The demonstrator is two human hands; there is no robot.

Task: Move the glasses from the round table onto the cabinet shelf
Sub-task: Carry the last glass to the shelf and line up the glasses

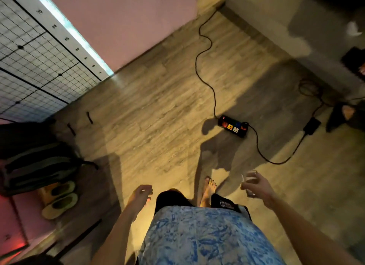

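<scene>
My right hand point(258, 186) is wrapped around a clear drinking glass point(249, 180), held upright at waist height above the wooden floor. My left hand point(141, 193) hangs loosely curled by my hip with nothing in it. Neither the round table nor the cabinet shelf is in view. My bare foot point(208, 189) is on the floor between the hands.
A black power strip point(233, 125) with coloured sockets lies on the floor ahead, its cable point(205, 63) trailing toward the far wall. A dark backpack point(37, 156) and slippers point(60, 199) sit at the left. A grid-marked board point(33, 57) leans at the upper left.
</scene>
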